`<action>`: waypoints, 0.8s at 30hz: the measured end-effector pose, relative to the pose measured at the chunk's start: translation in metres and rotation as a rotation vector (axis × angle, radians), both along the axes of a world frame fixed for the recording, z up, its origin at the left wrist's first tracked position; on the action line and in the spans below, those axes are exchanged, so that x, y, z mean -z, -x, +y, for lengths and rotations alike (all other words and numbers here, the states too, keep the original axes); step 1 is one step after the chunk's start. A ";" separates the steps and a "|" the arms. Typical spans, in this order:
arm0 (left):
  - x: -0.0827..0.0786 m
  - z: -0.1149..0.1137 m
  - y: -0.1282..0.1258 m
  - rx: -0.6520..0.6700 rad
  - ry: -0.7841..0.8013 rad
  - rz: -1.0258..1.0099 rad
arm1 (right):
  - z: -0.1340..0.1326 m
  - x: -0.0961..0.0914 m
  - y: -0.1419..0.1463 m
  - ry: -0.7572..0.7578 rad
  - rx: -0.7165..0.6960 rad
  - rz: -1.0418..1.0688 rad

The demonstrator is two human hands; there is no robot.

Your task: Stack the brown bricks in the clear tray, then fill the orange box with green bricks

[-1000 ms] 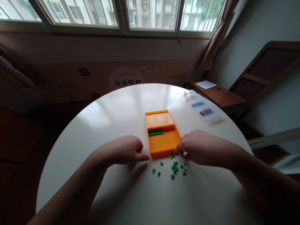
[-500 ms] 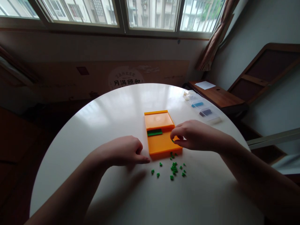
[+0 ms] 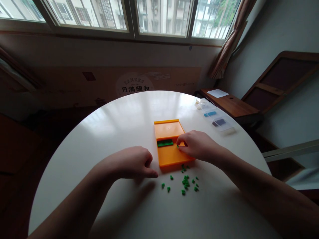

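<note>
An orange tray point(image 3: 171, 157) lies in the middle of the white table, with a raised panel at its far end. Rows of green blocks point(image 3: 164, 143) are packed against that panel on the left. Over the tray's right half is my right hand point(image 3: 195, 143), its thumb and index finger pinched on a small green block point(image 3: 177, 146), mostly hidden by the fingertips. My left hand point(image 3: 136, 162) rests on the table left of the tray's near corner, fingers curled in and thumb stuck out, nothing visible in it. Several loose green blocks point(image 3: 185, 182) are scattered in front of the tray.
A clear plastic case point(image 3: 228, 128) with blue and dark pieces inside sits at the table's right edge. The round table point(image 3: 107, 122) has a curved rim. Beyond it on the right, a wooden chair point(image 3: 239, 107) holds a sheet of paper point(image 3: 218, 93).
My right hand has moved left over the tray, carrying the small green block closer to the packed rows. My left hand stays almost where it was. The whole view has shifted slightly.
</note>
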State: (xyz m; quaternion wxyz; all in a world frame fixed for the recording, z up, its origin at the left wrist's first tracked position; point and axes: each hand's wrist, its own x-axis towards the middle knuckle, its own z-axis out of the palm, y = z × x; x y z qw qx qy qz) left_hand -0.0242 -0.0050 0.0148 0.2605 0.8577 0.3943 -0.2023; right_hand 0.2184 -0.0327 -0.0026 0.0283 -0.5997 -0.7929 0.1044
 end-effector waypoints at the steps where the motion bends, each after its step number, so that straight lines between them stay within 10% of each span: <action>1: 0.000 0.000 0.000 0.002 0.005 -0.002 | 0.000 0.000 0.000 -0.001 0.013 0.007; 24: 0.000 0.001 0.003 -0.017 0.038 -0.014 | 0.005 0.015 -0.009 -0.115 -0.063 0.143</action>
